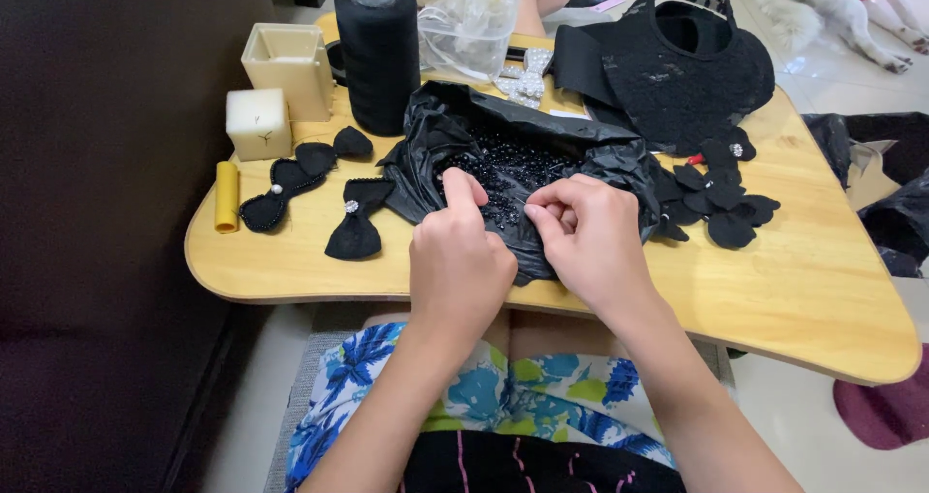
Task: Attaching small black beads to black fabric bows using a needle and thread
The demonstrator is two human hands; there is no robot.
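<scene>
At the near edge of a wooden lap table (813, 290), a crumpled black plastic bag (513, 154) lies open, full of small black beads (503, 169); the left hand (457, 261) is curled, thumb pressing the bag; the right hand (585, 232) pinches its rim; a black fabric bow (355, 224) lies just left.

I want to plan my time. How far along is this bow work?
Looks done: one black bow with a gem and a bead-edged piece lie on the lap table. In hand: left hand and right hand pick in the bag of black beads. Left: plain fabric bows, apparently.
</scene>
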